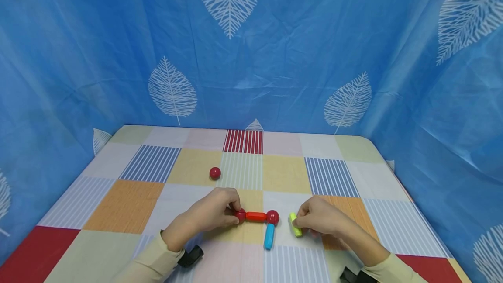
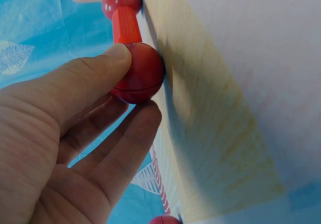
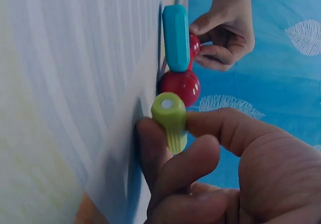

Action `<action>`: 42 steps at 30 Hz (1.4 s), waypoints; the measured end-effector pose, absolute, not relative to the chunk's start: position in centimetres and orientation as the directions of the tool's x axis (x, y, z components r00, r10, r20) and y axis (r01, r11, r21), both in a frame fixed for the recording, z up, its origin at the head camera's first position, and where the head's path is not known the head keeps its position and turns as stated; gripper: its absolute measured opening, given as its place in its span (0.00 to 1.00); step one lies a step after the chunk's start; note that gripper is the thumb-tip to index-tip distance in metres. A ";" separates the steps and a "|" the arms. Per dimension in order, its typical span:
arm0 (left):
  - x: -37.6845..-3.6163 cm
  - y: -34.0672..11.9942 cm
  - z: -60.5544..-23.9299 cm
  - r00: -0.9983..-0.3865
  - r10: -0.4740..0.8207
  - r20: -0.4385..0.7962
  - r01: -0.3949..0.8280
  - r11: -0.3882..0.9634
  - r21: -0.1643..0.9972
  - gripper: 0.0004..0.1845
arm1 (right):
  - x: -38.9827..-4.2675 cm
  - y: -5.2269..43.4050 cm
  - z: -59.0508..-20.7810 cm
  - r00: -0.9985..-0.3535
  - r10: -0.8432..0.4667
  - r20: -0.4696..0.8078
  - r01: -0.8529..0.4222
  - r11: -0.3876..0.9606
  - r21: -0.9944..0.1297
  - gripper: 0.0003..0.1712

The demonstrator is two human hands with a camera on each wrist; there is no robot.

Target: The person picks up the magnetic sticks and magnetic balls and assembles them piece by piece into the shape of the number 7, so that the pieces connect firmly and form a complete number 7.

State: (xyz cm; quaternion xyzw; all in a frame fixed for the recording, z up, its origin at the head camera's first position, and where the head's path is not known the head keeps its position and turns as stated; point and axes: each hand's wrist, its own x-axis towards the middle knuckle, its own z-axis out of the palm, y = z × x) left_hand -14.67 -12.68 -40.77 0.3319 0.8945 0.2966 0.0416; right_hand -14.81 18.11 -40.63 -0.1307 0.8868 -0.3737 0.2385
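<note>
My left hand (image 1: 218,208) pinches a red ball (image 2: 143,73) between thumb and fingers at the left end of a joined piece. From that ball an orange-red rod (image 1: 256,216) runs right to a second red ball (image 1: 273,217). A blue rod (image 1: 269,236) extends from the second ball towards me. To the right, my right hand (image 1: 320,216) holds a yellow-green rod (image 1: 295,225) between thumb and fingers, apart from the joined piece. In the right wrist view, a silvery round spot shows on the end of the yellow-green rod (image 3: 170,121).
A loose red ball (image 1: 215,173) lies farther back, left of centre, on the patchwork tablecloth (image 1: 283,169). Blue curtains (image 1: 275,56) with white leaf prints stand behind the table and on both sides. Black straps (image 1: 191,257) sit at the wrists.
</note>
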 end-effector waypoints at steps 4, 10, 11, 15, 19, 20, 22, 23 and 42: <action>-14.7 -12.8 -40.7 -0.780 0.614 0.125 0.569 0.610 0.552 0.11 | -14.7 17.8 -40.6 -0.816 -0.459 -0.351 -0.033 0.643 -0.765 0.15; -14.9 -13.0 -40.4 -0.781 0.611 0.130 0.571 0.614 0.545 0.12 | -14.5 17.2 -40.6 -0.767 -0.526 -0.367 -0.003 0.576 -0.817 0.15; -15.0 -13.0 -40.3 -0.782 0.610 0.130 0.570 0.616 0.543 0.12 | -14.5 17.0 -40.5 -0.762 -0.532 -0.371 0.000 0.572 -0.820 0.15; -15.1 -13.0 -40.1 -0.783 0.608 0.132 0.572 0.620 0.537 0.12 | -14.0 16.5 -40.2 -0.745 -0.551 -0.376 -0.008 0.572 -0.820 0.13; -15.2 -12.9 -40.0 -0.782 0.608 0.136 0.573 0.617 0.539 0.11 | -13.3 15.8 -39.9 -0.728 -0.571 -0.380 -0.013 0.566 -0.825 0.12; -15.2 -12.9 -40.0 -0.782 0.609 0.136 0.574 0.617 0.539 0.11 | -13.1 15.6 -39.8 -0.722 -0.576 -0.382 -0.008 0.559 -0.829 0.12; -15.2 -12.9 -40.0 -0.781 0.610 0.137 0.575 0.615 0.539 0.11 | -12.7 15.3 -39.8 -0.712 -0.589 -0.383 0.004 0.541 -0.841 0.11; -15.2 -12.8 -40.0 -0.780 0.610 0.136 0.575 0.615 0.539 0.11 | -12.5 15.1 -39.9 -0.703 -0.600 -0.383 0.015 0.525 -0.851 0.11; -15.1 -12.6 -40.6 -0.770 0.625 0.129 0.591 0.621 0.515 0.11 | -9.3 11.7 -40.7 -0.737 -0.579 -0.350 -0.028 0.543 -0.839 0.12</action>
